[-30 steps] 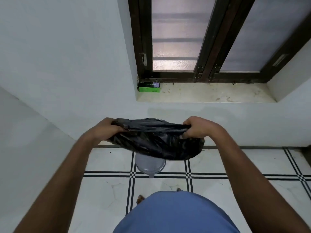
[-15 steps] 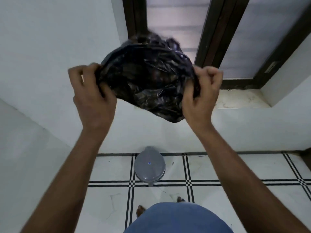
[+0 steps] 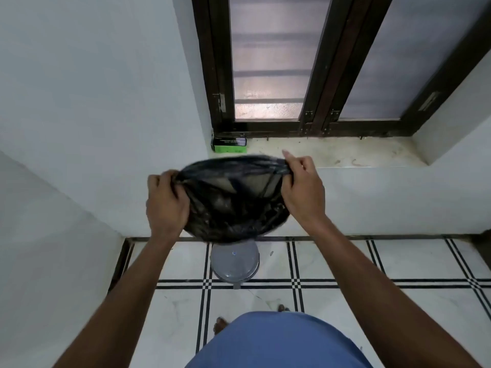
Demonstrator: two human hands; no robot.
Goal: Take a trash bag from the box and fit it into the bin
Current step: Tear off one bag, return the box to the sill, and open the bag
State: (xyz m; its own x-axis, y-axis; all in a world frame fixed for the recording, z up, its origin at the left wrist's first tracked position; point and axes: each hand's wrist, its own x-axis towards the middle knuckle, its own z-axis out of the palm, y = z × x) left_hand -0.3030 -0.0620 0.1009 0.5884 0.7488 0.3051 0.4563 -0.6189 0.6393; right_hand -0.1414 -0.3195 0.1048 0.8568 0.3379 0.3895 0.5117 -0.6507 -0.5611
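I have the bag [image 3: 233,200] out of the box [image 3: 229,145], which sits at the left end of the sill [image 3: 332,158], against the window frame. My left hand [image 3: 166,205] grips the bag's left edge with curled fingers, and my right hand [image 3: 303,189] pinches the right edge, its forefinger sticking up. Between them the mouth is stretched open, and the body hangs bunched and blurred below, in the air above the bin [image 3: 235,261]. The bin stands on the floor [image 3: 345,261] near the wall, its lid apparently shut. So, by my reckoning, the taking is done and the opening nearly so; left are raising the lid, lowering the bag in and folding its edge over the rim.
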